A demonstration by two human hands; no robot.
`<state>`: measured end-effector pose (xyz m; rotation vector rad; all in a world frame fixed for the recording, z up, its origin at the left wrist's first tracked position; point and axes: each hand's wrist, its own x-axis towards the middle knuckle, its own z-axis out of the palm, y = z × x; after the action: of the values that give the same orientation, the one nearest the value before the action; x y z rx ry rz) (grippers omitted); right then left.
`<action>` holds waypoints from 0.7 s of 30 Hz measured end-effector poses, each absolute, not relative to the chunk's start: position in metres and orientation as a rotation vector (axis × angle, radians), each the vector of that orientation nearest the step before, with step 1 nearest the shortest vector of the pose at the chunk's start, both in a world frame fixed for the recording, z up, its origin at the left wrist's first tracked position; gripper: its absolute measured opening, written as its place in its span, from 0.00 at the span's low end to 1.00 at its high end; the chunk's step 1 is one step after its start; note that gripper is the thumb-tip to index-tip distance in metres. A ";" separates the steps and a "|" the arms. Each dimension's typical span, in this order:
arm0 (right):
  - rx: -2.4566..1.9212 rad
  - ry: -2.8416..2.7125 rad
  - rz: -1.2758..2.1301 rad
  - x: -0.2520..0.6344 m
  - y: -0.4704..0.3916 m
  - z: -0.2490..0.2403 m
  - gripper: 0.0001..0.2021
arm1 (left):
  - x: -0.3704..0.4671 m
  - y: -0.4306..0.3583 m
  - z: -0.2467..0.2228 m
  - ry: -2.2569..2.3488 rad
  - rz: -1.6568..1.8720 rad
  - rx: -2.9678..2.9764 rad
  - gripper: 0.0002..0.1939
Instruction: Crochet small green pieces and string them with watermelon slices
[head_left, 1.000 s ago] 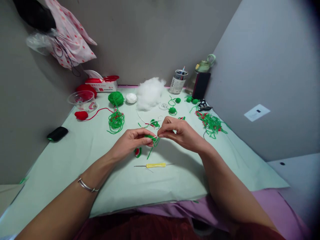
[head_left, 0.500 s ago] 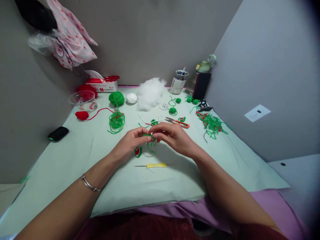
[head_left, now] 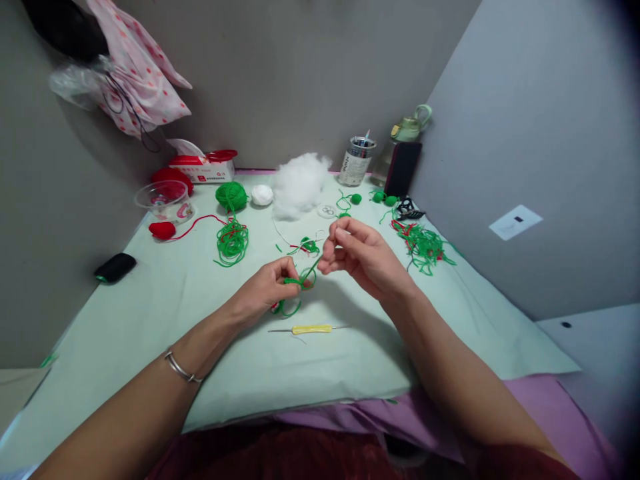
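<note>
My left hand (head_left: pixel 270 287) pinches a small green crocheted piece (head_left: pixel 294 281) between thumb and fingers, above the middle of the table. A green yarn strand (head_left: pixel 313 268) runs from that piece up to my right hand (head_left: pixel 357 257), whose fingertips are closed on it; whether they also hold a needle I cannot tell. Loops of green yarn (head_left: pixel 291 312) hang below the left fingers. Partly hidden behind that hand lies a small red-and-green piece (head_left: pixel 275 307). Nearer to me rests a crochet hook with a yellow handle (head_left: pixel 312 329).
Beyond my hands are a green yarn ball (head_left: pixel 231 196), white stuffing (head_left: pixel 301 185), a can of pens (head_left: pixel 355 162), a bottle (head_left: pixel 407 130) and a phone (head_left: pixel 403 170). Tangled yarn (head_left: pixel 425 250) lies to the right. At left stand a clear tub (head_left: pixel 167 203) and a black case (head_left: pixel 115 267).
My right hand has moved up and to the right, away from my left hand, drawing the green strand out between them. My right hand now covers the scissors.
</note>
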<state>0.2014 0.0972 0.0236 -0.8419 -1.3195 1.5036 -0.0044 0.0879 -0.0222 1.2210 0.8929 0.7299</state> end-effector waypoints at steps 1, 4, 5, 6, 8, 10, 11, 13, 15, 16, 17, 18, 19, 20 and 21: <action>-0.844 -1.289 1.449 0.205 0.100 0.025 0.17 | -0.004 0.088 -0.022 0.887 0.719 1.228 0.10; -0.837 -1.221 1.096 0.220 0.110 0.029 0.14 | -0.005 0.088 -0.021 0.879 0.696 1.261 0.09; -0.827 -1.197 0.989 0.224 0.113 0.030 0.13 | -0.005 0.088 -0.021 0.884 0.697 1.272 0.09; -0.810 -1.173 0.912 0.228 0.115 0.031 0.12 | -0.006 0.089 -0.021 0.889 0.704 1.276 0.08; -0.784 -1.167 0.853 0.233 0.116 0.032 0.10 | -0.008 0.091 -0.022 0.887 0.725 1.266 0.08; -0.805 -1.265 0.868 0.234 0.113 0.033 0.08 | -0.011 0.093 -0.022 0.875 0.745 1.234 0.10; -0.842 -1.358 0.879 0.234 0.111 0.034 0.08 | -0.012 0.094 -0.021 0.872 0.753 1.216 0.10; -0.927 -1.590 0.867 0.232 0.106 0.034 0.08 | -0.014 0.095 -0.020 0.883 0.767 1.202 0.12; -0.966 -1.818 0.808 0.229 0.101 0.034 0.07 | -0.015 0.095 -0.018 0.895 0.777 1.218 0.11; -0.969 -1.920 0.771 0.228 0.100 0.034 0.06 | -0.016 0.095 -0.017 0.899 0.780 1.234 0.11; -0.968 -2.010 0.738 0.226 0.098 0.034 0.06 | -0.016 0.094 -0.016 0.900 0.781 1.249 0.10; -0.972 -2.085 0.710 0.225 0.097 0.034 0.05 | -0.016 0.094 -0.015 0.899 0.782 1.259 0.10; -0.981 -2.144 0.686 0.224 0.097 0.033 0.05 | -0.016 0.094 -0.015 0.899 0.781 1.266 0.10; -0.994 -2.187 0.662 0.224 0.096 0.033 0.05 | -0.016 0.094 -0.014 0.901 0.779 1.270 0.10; -1.006 -2.220 0.638 0.223 0.096 0.032 0.06 | -0.016 0.093 -0.013 0.905 0.774 1.272 0.10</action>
<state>0.2233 0.0963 0.0323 -1.0060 -2.2197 0.6376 -0.0160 0.0933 -0.0133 1.2720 0.9051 0.7745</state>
